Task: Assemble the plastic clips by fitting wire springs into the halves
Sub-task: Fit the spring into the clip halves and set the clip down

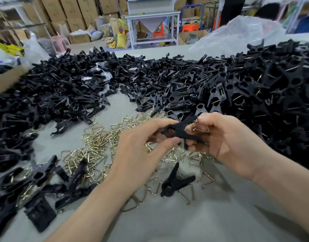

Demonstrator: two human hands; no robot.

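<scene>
1. The left hand (146, 137) pinched the ring end of a black clip (180, 131) between thumb and forefinger. The clip was held in the air above the desk (120, 105), near the middle of the view.
2. The right hand (225, 138) had its fingers curled round the clip's splayed far end. A brass wire spring (201, 128) showed at its fingertips, though I could not tell whether the spring was already seated in the halves.
3. Seen from the held clip, the loose springs (97, 145) lay spread on the desk at 8 o'clock. A heap of halves (63, 95) sat at 10 o'clock and a heap of finished clips (255, 88) at 2 o'clock. A lone clip (174, 184) lay on the desk at 6 o'clock.
4. The spring looked springy and was held only at the fingertips. Pushed in at an angle, it could flick loose and drop among the loose springs below.
5. If the left hand's pinch eased during the push, the two halves could slide apart, so that the wire caught only one of them.
6. A wire end slipping off the plastic could jab a fingertip.
</scene>
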